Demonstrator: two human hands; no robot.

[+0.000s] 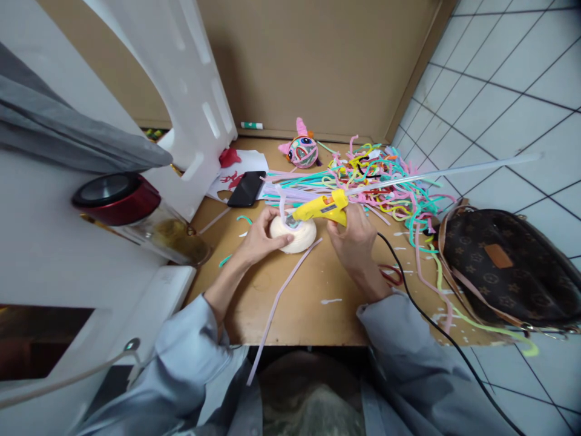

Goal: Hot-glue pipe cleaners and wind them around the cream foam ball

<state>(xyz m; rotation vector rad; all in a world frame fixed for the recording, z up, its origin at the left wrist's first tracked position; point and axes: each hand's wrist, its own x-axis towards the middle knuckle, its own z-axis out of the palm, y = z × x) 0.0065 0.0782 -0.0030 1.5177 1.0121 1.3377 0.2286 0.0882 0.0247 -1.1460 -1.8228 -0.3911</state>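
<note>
My left hand (263, 239) grips a cream-white ball (300, 241) from its left side, low over the table. A short pale lilac pipe cleaner (282, 203) stands up from the ball's top. Closed around the handle of a yellow glue gun (320, 208) is my right hand (353, 236). The gun's nozzle points left at the top of the ball; whether it touches is too small to tell. A long clear glue stick (445, 172) sticks out of the gun's back. One loose pink-lilac pipe cleaner (288, 284) lies right below the ball and hangs over the table's front edge.
Behind my hands lies a heap of coloured pipe cleaners (385, 175), with a pink-eared ball figure (302, 150) beyond. A phone (246, 189) rests on paper at left, near a glass bottle (167, 236). Red-handled scissors (391, 275), the gun's black cord (417, 309) and a brown bag (508, 266) are at right.
</note>
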